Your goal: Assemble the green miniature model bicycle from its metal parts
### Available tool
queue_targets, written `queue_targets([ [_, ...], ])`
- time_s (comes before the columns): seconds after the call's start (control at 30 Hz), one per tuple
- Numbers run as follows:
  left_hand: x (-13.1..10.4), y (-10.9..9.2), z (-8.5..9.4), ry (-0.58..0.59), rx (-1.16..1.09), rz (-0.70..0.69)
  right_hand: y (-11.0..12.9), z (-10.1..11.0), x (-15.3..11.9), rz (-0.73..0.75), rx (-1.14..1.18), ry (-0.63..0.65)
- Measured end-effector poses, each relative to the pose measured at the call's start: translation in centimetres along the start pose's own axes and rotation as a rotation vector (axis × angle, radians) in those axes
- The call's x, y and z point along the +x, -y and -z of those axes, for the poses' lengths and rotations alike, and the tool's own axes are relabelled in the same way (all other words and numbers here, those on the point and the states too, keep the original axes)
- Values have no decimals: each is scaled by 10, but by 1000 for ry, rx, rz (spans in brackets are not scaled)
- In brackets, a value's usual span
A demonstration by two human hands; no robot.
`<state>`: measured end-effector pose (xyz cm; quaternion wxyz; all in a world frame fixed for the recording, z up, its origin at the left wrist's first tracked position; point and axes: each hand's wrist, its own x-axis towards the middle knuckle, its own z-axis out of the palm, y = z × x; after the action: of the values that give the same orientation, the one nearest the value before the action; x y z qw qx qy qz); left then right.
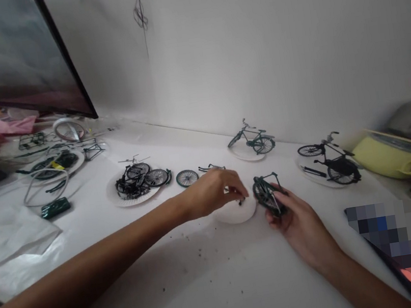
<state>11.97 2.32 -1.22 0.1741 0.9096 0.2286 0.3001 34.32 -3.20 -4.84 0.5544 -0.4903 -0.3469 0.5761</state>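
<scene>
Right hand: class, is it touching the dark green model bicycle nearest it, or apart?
Touching. The head view shows the right hand gripping the model bicycle, thumb against its side.

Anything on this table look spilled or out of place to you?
Yes, a little: small dark specks lie scattered on the bare tabletop in front of the paper plate, looking like loose bits or crumbs. One spoked wheel also lies off the plates.
</scene>
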Motion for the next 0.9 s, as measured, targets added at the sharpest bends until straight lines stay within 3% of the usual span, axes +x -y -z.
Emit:
queue_targets([
  [0.17,6,-11,-22,-191,-243,124,3,10,4,-49,147,-13],
  [0.33,-13,-8,-32,-246,-123,-18,-1,9,4,-67,176,4],
  [0.53,-17,-6,-38,-207,31,-159,-4,5,0,-14,110,80],
  [0.73,-20,-8,-42,-126,75,-194,-5,4,-2,32,69,78],
  [0.9,-20,-11,-41,-158,68,-157,-6,4,-1,53,3,15],
])
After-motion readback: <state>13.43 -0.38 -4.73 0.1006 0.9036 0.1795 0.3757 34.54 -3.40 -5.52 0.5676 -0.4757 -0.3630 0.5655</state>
